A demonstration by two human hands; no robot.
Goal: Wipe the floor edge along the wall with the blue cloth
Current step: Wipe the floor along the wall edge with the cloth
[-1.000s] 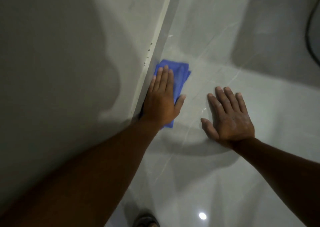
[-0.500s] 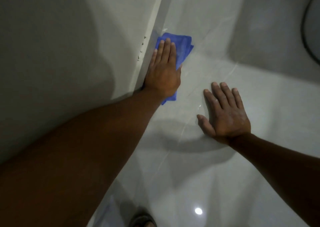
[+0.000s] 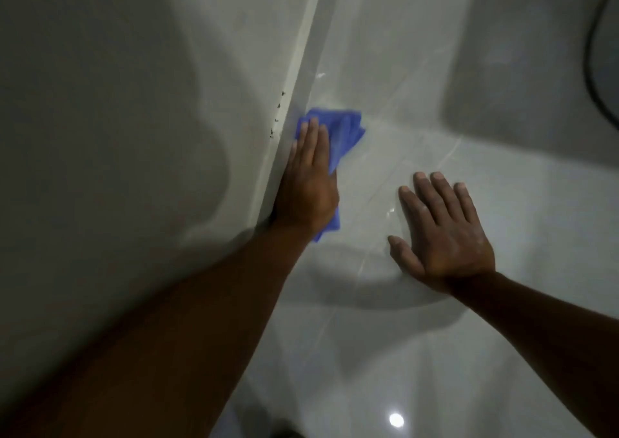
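A folded blue cloth (image 3: 346, 133) lies on the glossy white floor tiles (image 3: 418, 337) right against the skirting (image 3: 301, 79) at the foot of the wall (image 3: 134, 102). My left hand (image 3: 308, 183) presses flat on the cloth, fingers together and pointing away from me, its outer edge touching the skirting. Cloth shows beyond the fingertips, to their right and below the wrist. My right hand (image 3: 438, 233) rests palm down on the bare floor to the right, fingers spread, holding nothing.
Small dark specks (image 3: 278, 112) mark the wall just above the skirting near the cloth. A dark curved cable (image 3: 594, 69) lies on the floor at the far right. A lamp reflection (image 3: 396, 420) shines on the tiles near me.
My left hand first slid the cloth forward along the skirting, then drew it back toward me. My right hand stayed planted on the floor.
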